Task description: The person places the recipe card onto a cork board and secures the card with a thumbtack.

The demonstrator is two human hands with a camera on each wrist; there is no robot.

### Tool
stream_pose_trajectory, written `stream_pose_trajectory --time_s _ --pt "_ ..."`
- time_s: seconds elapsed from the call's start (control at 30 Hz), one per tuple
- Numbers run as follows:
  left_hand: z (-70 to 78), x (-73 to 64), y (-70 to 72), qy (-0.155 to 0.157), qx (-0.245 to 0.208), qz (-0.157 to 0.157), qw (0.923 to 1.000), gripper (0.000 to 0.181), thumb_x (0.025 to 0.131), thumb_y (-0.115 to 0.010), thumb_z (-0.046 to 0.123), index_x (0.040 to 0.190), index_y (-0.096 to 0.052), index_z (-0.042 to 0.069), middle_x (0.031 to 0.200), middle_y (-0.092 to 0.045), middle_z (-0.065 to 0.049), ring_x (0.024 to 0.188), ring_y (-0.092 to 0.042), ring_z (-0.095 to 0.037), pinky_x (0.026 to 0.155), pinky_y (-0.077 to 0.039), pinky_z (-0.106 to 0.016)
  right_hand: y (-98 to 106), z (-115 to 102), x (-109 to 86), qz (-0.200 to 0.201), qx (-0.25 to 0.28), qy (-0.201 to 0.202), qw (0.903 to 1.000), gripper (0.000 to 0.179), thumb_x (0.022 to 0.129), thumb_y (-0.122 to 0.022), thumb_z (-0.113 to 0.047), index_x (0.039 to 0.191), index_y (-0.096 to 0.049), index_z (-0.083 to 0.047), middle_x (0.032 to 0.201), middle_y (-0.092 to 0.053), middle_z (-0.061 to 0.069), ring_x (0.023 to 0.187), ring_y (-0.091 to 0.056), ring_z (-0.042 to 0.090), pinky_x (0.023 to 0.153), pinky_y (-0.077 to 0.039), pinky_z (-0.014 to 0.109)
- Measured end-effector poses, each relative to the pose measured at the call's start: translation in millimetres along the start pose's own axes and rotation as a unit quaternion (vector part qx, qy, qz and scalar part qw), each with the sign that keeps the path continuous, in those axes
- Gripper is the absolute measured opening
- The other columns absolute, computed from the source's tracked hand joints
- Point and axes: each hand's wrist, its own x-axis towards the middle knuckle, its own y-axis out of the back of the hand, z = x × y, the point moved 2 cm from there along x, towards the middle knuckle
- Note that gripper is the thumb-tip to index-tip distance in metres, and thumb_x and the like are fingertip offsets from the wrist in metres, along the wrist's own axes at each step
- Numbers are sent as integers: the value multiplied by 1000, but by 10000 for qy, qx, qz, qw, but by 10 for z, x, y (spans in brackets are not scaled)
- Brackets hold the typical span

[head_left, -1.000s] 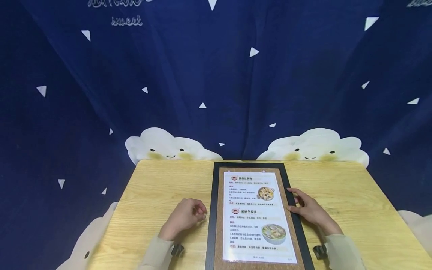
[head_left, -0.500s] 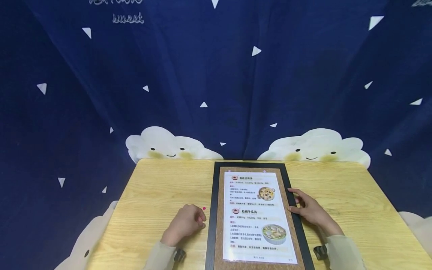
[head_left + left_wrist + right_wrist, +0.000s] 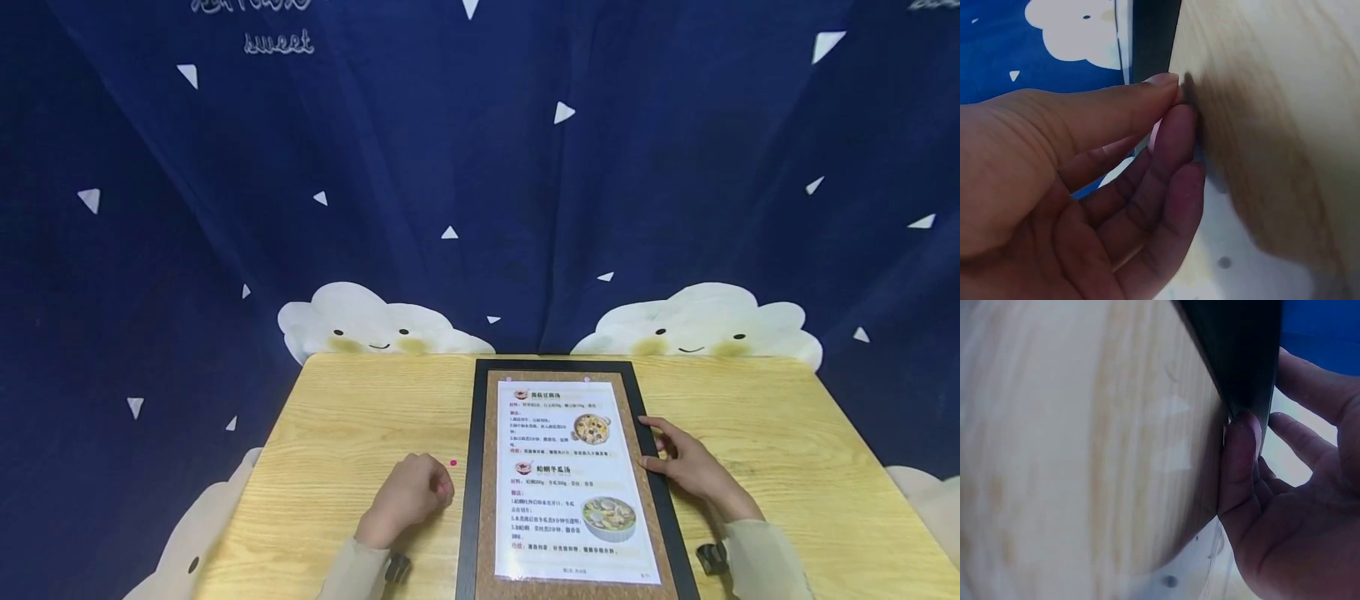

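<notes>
Probably for easy reach, the framed board (image 3: 472, 500) is resting on the counter (image 3: 360, 400), its near end running out of view. Seemingly for steadiness, the right grip (image 3: 690, 467) is grasping its right edge, while the left grip (image 3: 411, 492) is holding a bent shape, hiding whether anything is being pinched; just beyond, a pink dot (image 3: 453, 462) too tiny to identify is lying.

board (image 3: 474, 475) on table (image 3: 360, 417) before curtain (image 3: 480, 150)
</notes>
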Motion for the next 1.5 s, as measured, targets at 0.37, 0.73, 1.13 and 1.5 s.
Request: stream_pose_trajectory --time_s 0.37,0.73,1.13,1.5 --pt "290 139 -21 -789 -323 -5 9964 14 87 -75 2 79 -78 13 71 -71 7 61 -55 1 64 -49 -19 0 -15 -7 -5 28 -36 10000 74 92 -78 -18 156 -42 -5 108 -56 14 90 -49 22 74 -38 31" --pt "710 131 -255 -741 -726 -1078 9887 15 86 -78 0 75 -77 11 64 -62 9 53 -49 -1 49 -38 -17 0 -4 7 45 -3 -28 10000 75 92 -79 -19 156 -43 -6 109 -56 14 91 -48 22 75 -37 32" --pt "935 45 -472 -1095 451 -1293 9845 21 80 -82 2 67 -76 17 54 -56 15 48 -43 1 46 -36 -15 -11 31 7 60 -10 108 9999 74 92 -79 -19 155 -44 -6 107 -55 13 87 -47 20 72 -36 28" --pt "1046 -75 -588 -1140 893 -1726 9743 23 75 -85 2 65 -77 21 51 -56 15 48 -45 -1 46 -38 -17 -10 27 5 68 -27 175 9998 74 92 -79 -19 155 -43 -4 106 -55 13 87 -46 21 71 -36 28"
